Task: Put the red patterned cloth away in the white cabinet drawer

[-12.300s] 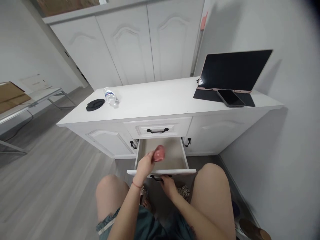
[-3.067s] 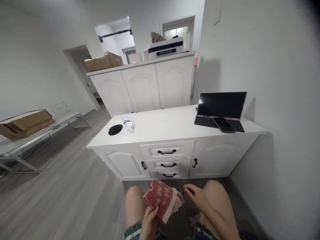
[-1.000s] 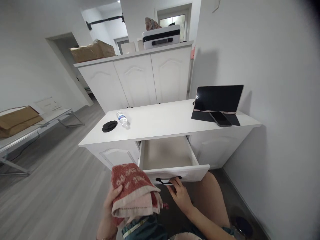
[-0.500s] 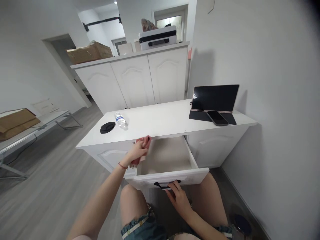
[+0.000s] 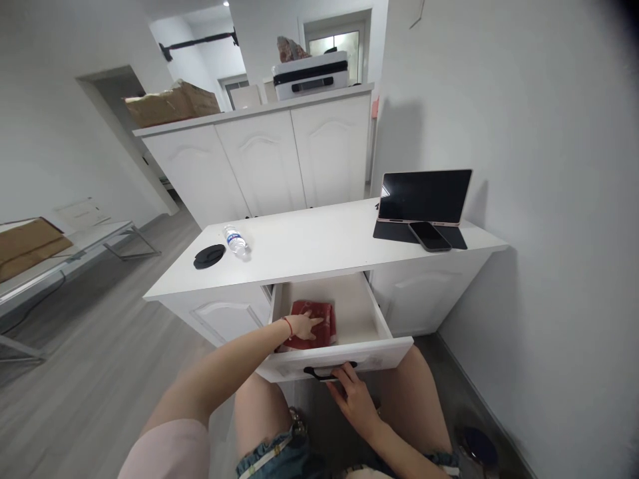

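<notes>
Pressing the red towel (image 5: 314,324) flat in the drawer (image 5: 372,313) at lower centre, the left hand (image 5: 305,325) has fingers spread; the right hand (image 5: 355,398) curls round the handle (image 5: 329,371); shutting early could pinch fingers.

The towel (image 5: 313,324) is lying in the open top drawer (image 5: 370,318), toward its left side, with the left hand (image 5: 305,325) resting on it. The right hand (image 5: 355,398) is touching the drawer handle (image 5: 327,372) in front. On the table (image 5: 309,246), a bottle (image 5: 235,241) is lying at the left, while a tablet (image 5: 424,195) and a phone (image 5: 428,235) are sitting at the right.
</notes>
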`<state>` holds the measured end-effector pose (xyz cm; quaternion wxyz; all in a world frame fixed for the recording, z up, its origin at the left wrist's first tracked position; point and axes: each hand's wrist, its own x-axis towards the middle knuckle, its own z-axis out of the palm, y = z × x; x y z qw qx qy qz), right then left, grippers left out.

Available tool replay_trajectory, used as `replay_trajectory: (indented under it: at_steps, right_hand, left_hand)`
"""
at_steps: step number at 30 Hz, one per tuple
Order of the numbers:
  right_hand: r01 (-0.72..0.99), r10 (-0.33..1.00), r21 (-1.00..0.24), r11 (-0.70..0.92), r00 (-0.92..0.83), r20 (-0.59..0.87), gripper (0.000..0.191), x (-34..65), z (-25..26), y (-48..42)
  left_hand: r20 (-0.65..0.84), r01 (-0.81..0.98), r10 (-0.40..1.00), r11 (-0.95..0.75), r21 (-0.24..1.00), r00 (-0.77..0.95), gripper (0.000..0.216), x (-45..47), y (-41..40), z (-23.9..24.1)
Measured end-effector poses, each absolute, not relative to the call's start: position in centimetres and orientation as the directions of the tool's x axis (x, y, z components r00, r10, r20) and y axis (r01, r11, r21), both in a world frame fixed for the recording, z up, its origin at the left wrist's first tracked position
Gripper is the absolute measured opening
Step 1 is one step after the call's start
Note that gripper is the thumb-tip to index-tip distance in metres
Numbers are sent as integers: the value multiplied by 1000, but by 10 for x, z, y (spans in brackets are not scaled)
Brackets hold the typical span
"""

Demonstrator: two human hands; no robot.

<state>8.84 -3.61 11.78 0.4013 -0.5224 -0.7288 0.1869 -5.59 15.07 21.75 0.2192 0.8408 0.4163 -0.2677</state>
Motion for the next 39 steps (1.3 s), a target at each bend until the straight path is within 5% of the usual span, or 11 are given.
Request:
replay_trajectory:
  at_steps: [7,11,15,19,28,39]
  right_hand:
    - [579,899,-706,409,-121,421,23,94,136,-47]
    - [593,795,-605,531,-103,598,25,112,155,-51]
    - [726,679,-452,517,-27,733,27,134,174,-37]
    - [818,687,-362,447,-54,725,27,143,183,-21]
    - [807,694,-382,450,-46,719,28,141,181,-17]
    - [816,656,-364,450,-25,754,27,141,174,-14]
  left_hand:
    - [-725,732,451,-672,108,521,90,-35,144,196]
    - [-599,659,444,-727,195,666,106,-41,146,188]
    - [-618,713,522,-695,93,589,98,-50,146,179]
    - [-585,706,543,-704,74,603,96,-57,149,168]
    - [-558,480,276,-838,258,782,84,-19,160,169]
    - [-452,462,335,-864,203,826,96,44,186,154]
